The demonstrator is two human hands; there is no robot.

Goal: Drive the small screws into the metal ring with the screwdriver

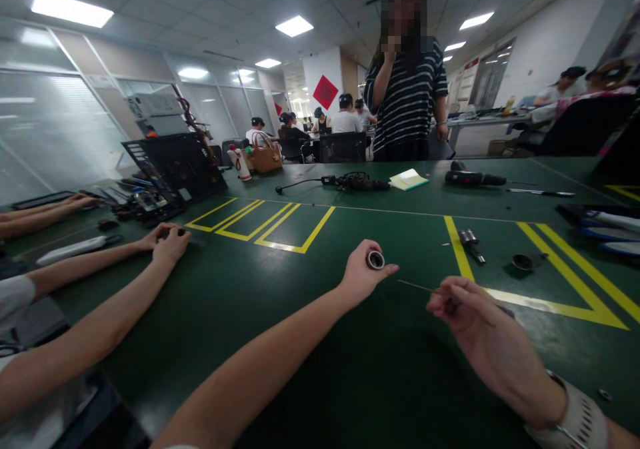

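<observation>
My left hand (pixel 359 272) is closed around a small round metal part (pixel 375 260); its bright rim and dark hollow face me. Just to the right, my right hand (pixel 483 326) grips a thin tool with a slender metal shaft (pixel 416 285). The tip points left toward the round part and stays apart from it. Fingers cover most of the tool's handle, so its exact kind is unclear. Beyond my right hand, a stepped metal piece (pixel 472 245) and a dark cup-shaped part (pixel 523 261) lie inside the yellow tape marks.
On the green table (pixel 280 289) are a black power tool (pixel 475 176), a cabled device (pixel 355 181), a notepad (pixel 409 180) and blue-edged items (pixel 617 232). A co-worker's hands (pixel 169 242) work at left, near an open computer case (pixel 173 169). A person (pixel 407 96) stands across the table.
</observation>
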